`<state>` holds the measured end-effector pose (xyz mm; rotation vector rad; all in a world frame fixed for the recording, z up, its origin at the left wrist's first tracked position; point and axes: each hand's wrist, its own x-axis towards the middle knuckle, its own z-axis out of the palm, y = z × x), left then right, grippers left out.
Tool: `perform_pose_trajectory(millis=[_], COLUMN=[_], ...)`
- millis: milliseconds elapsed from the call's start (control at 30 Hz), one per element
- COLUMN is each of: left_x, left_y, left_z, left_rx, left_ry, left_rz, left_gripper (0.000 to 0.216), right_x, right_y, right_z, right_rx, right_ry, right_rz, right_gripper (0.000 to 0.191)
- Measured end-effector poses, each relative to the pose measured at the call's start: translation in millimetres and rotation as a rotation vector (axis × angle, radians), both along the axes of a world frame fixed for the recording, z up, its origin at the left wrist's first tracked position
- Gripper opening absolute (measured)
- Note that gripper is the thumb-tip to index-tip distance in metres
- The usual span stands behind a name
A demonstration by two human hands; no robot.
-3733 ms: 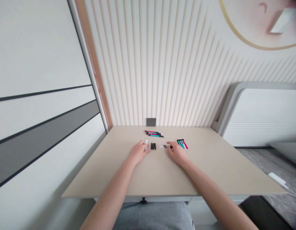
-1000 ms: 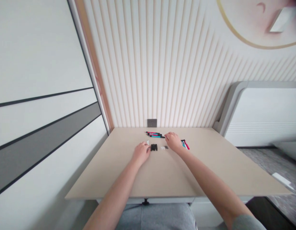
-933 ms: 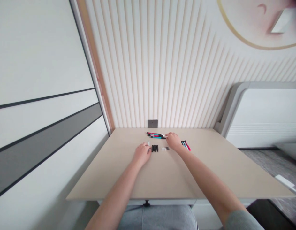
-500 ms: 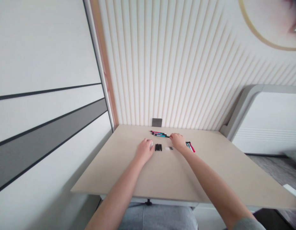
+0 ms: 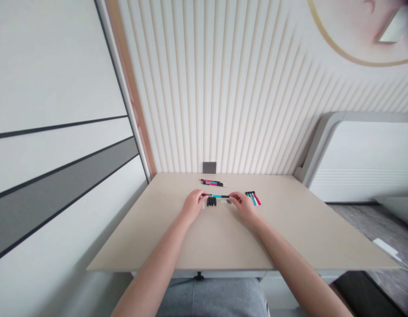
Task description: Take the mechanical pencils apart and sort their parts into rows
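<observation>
Between left hand point(image 5: 191, 206) and right hand point(image 5: 245, 208), each pinching an end, a blue-and-black pen point(image 5: 217, 196) has left the pen pile point(image 5: 212, 182) beyond, occupying both.

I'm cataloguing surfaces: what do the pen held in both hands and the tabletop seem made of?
Pen: probably plastic, its blue and black sections evenly coloured; too small to judge the gloss. Tabletop: perhaps laminate, matte beige, smooth with no visible grain.

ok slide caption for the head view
Bare left hand and right hand hold a slim blue-and-black pen over a beige desk.
</observation>
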<state>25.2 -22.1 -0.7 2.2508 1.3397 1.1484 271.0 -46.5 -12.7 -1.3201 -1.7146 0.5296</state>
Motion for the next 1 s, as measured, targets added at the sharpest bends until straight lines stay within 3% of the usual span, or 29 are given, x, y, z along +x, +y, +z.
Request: perform_pose_trajectory(millis=[100,267,600,767,1000], left_x=[1,4,2,2,1], left_y=[-3,-8,-4,-2,2], left_z=[3.6,7.8,2.1,2.0,2.1], left_rx=[0.002,0.011,-0.283,-0.316,-0.311], left_ry=[-0.053,-0.09,-0.347,-0.385,-0.422], left_rz=[-0.02,-0.061,-0.03,-0.066,-0.036], left_gripper=[0.013,0.014,0.036,0.036,0.037], right_x=[1,2,6,6,6], right_y=[2,-2,-7,-8,-5], right_z=[0.2,1.1,14.3,17.0,11.4], right_rx=[-0.043,-0.041,0.08,0.161,0.065], right_ry=[0.1,-0.058,-0.132,-0.104,-0.031], right_rz=[0.028,-0.01,0.016,0.029,0.015], right_gripper=[0.04,0.049,0.038,0.03,0.039])
